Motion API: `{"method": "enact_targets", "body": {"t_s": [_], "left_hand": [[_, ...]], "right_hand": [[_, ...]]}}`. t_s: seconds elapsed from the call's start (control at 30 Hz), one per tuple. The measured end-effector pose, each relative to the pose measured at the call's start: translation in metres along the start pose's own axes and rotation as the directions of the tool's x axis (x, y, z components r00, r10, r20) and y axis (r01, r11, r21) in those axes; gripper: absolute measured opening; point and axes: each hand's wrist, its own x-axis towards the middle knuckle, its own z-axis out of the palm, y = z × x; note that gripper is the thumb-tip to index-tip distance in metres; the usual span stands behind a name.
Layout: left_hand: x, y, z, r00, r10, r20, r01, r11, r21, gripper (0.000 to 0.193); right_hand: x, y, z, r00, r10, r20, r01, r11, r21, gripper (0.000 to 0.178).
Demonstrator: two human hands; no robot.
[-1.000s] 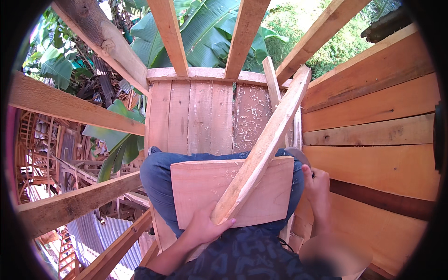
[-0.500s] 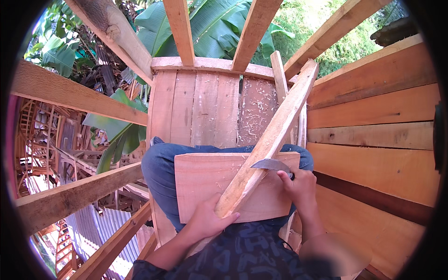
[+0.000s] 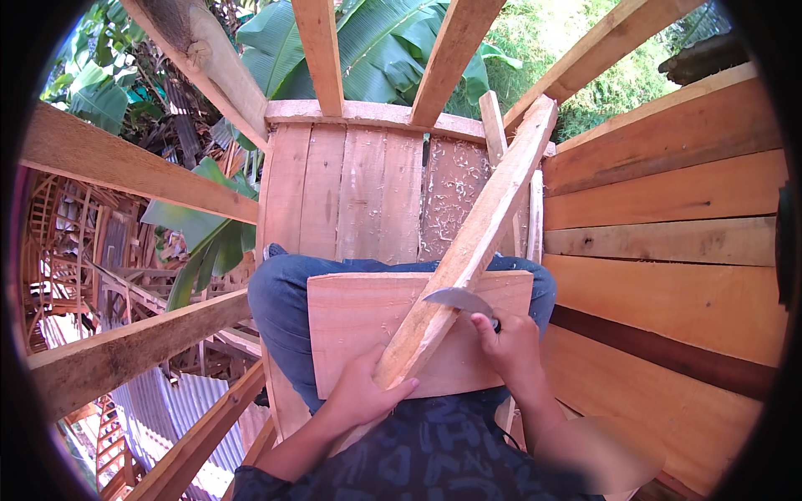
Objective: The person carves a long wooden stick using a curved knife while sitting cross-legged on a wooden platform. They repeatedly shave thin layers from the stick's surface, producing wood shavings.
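A long, pale wooden beam (image 3: 484,217) slants across my lap, its far end up at the right and its near end under my left forearm. My left hand (image 3: 365,389) is wrapped round the lower part of the beam, thumb across its top. In my right hand (image 3: 508,344) is a curved-blade knife (image 3: 458,298) with a dark handle, mostly covered by my fingers. The blade lies across the beam's upper face near its middle. Beneath the beam, a flat wooden board (image 3: 351,326) rests on my thighs.
I sit on a plank platform (image 3: 322,196) with curled shavings (image 3: 458,196) at its far right. Plank walling (image 3: 660,192) rises on the right. Wooden posts (image 3: 317,58) stand beyond the far edge, and rails (image 3: 142,334) stretch out on the left. A thin stick (image 3: 493,125) leans behind the beam.
The knife and my right hand have moved slightly left and toward me along the beam. The whole view has shifted a little; my left hand keeps its hold.
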Motion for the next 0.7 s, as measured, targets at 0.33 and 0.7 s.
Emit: {"method": "enact_targets", "body": {"t_s": [0.33, 0.7], "left_hand": [[-0.001, -0.006, -0.001, 0.998, 0.068, -0.018, -0.067, 0.995, 0.072, 0.048], [-0.002, 0.005, 0.003, 0.999, 0.030, -0.026, -0.029, 0.998, 0.051, 0.045]], "right_hand": [[0.010, 0.006, 0.001, 0.996, 0.090, 0.011, -0.091, 0.988, 0.127, 0.057], [0.016, 0.013, -0.003, 0.998, 0.067, -0.020, -0.064, 0.993, 0.097, 0.063]]}}
